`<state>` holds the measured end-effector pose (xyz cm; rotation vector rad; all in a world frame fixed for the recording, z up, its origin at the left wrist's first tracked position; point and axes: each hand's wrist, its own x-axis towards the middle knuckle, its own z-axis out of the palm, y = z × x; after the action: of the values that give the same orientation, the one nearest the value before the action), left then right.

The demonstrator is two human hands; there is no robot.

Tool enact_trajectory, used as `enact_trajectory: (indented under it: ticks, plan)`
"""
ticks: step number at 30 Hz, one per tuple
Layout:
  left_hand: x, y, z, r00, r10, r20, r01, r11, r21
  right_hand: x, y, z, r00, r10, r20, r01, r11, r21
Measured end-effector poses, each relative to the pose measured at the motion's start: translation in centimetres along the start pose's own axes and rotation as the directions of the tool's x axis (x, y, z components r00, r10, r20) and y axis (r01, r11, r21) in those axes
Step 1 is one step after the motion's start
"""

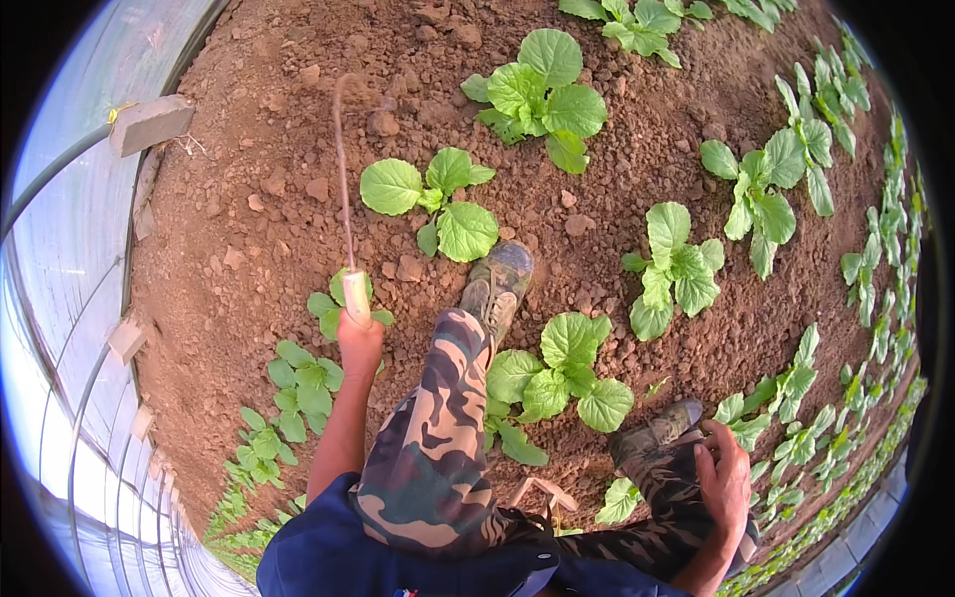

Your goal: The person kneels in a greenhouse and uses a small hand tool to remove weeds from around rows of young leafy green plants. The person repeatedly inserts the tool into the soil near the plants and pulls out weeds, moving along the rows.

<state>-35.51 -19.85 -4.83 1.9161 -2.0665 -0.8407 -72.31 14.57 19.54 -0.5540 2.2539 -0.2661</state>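
My left hand (359, 342) grips the pale wooden handle of a long-necked hand hoe (344, 179), whose thin metal shank reaches away over the brown soil. The tool's far end curves to the right and is blurred, so its blade shape cannot be told. A small leafy plant (322, 307) grows beside and partly behind that hand. To the right of the shank stands a leafy green seedling (467, 231). My right hand (724, 474) is over my right knee in camouflage trousers, fingers loosely bent and apart, holding nothing visible.
Rows of leafy plants (675, 270) run across the cloddy soil at the right, others at lower left. My left shoe (498, 287) is beside a seedling. Along the left edge are plastic sheeting (82, 246), curved hoops and a brick (152, 125). A wooden piece (545, 489) lies between my legs.
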Motion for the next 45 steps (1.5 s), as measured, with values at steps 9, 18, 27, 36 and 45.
enact_trajectory:
  ticks: [9, 18, 27, 36, 45]
  plan:
    - [13.2, 13.0, 3.0, 0.994, 0.037, 0.106, -0.03, 0.997, -0.066, 0.4, -0.4, -0.4, 1.0, -0.004, -0.011, 0.004, 1.0, 0.002]
    - [12.8, 19.2, 3.4, 0.984, 0.11, 0.142, -0.123, 0.989, 0.082, 0.0, 0.3, -0.5, 0.999, -0.023, -0.032, 0.024, 0.999, 0.037]
    - [9.7, 14.6, 3.7, 0.984, 0.008, 0.178, -0.013, 1.0, 0.027, 0.3, 0.6, -1.1, 1.0, 0.006, 0.003, -0.007, 0.999, 0.035]
    - [23.4, 37.1, 12.0, 0.924, 0.377, 0.06, -0.381, 0.923, 0.063, 1.0, 0.0, -2.0, 0.997, -0.078, 0.022, 0.077, 0.995, 0.061]
    - [18.2, 28.7, 14.9, 0.923, 0.176, 0.343, -0.216, 0.973, 0.082, 0.3, 1.2, -2.9, 1.0, -0.027, -0.016, 0.029, 0.992, 0.119]
